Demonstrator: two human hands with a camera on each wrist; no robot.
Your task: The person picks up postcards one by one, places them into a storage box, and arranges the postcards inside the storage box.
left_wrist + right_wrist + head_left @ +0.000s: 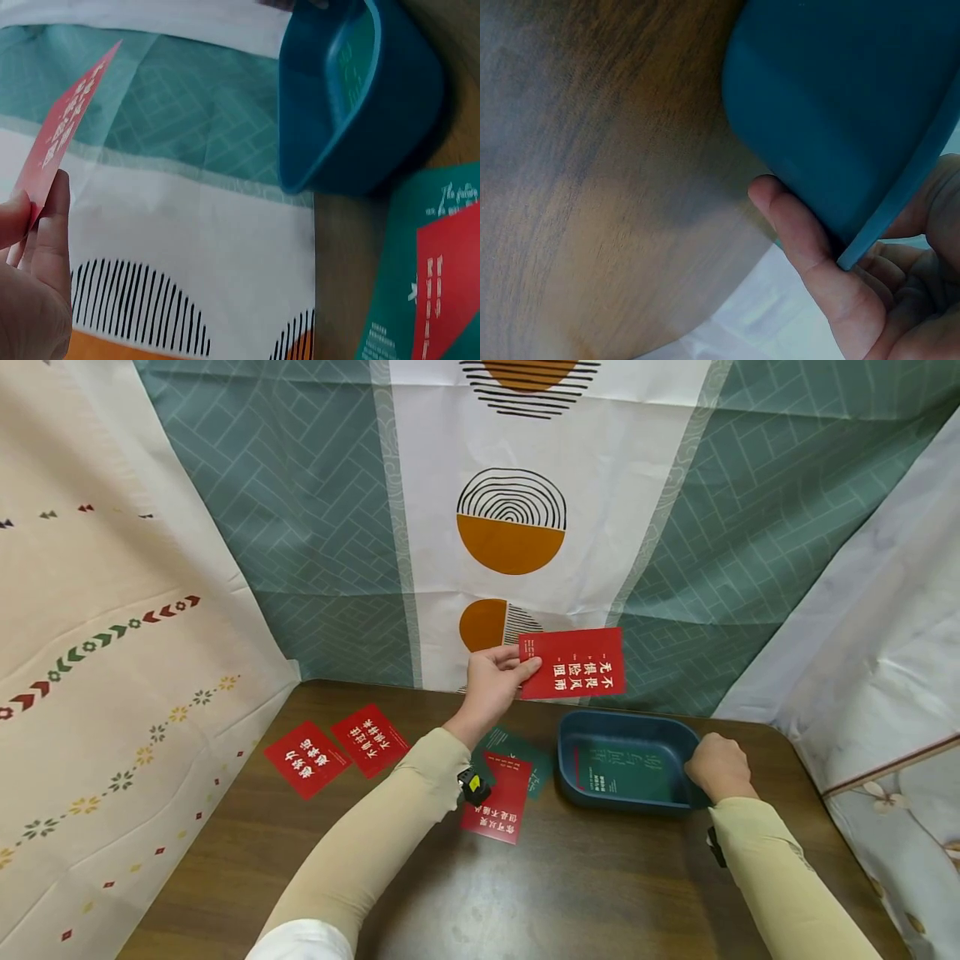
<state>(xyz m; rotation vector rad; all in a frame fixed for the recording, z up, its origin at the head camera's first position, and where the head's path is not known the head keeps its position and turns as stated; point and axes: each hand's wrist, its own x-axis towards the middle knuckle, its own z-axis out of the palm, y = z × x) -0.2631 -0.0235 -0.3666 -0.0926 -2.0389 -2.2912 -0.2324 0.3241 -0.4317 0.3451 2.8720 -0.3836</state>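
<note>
My left hand (495, 681) pinches a red card (573, 664) with white Chinese lettering by one end, between thumb and fingers, raised above the table's back edge. In the left wrist view that card (64, 127) appears nearly edge-on. My right hand (720, 766) grips the right end of a dark blue plastic bin (637, 803). The right wrist view shows the bin's rim (900, 202) between thumb and fingers. A green card (630, 768) with lettering lies inside the bin. Left of the bin, a red card (498, 806) overlaps a green card (536, 760) on the table.
Two more red cards, one at the far left (307, 758) and one beside it (370, 739), lie on the brown wooden table (487, 893). A patterned curtain (322, 527) hangs behind the table. Pale cloth hangs along the left (112, 610) and right (862, 668) sides.
</note>
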